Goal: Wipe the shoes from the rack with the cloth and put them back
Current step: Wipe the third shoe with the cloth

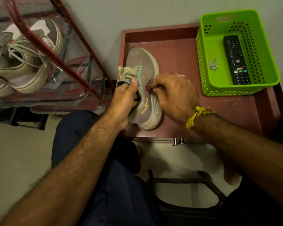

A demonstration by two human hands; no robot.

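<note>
Nearest to me are the person's dark trousers (95, 152) and two bare forearms reaching forward over the front edge of a low reddish-brown table (219, 115). A frayed yellow thread (194, 116) is tied round the right wrist.

The left hand (124, 101) grips a pale grey running shoe (145, 79) by its collar, thumb pressed on the tongue and fingers curled inside the opening. The shoe lies tilted on its side near the table's front left corner, toe pointing toward the back rim, laces (126, 71) bunched beside the thumb. The right hand (173, 93) is just beside the left, its fingers curled round a small dark reddish cloth (149, 86) and pressing it against the shoe's upper.

Further back, at the table's right edge, stands a bright green perforated basket (207, 66) holding a black remote control (236, 61) and a small silvery item I cannot make out.

Off to the left, well apart from the table, a red-framed shoe rack (69, 62) with a clear plastic cover holds a pair of beige sneakers (24, 62).
</note>
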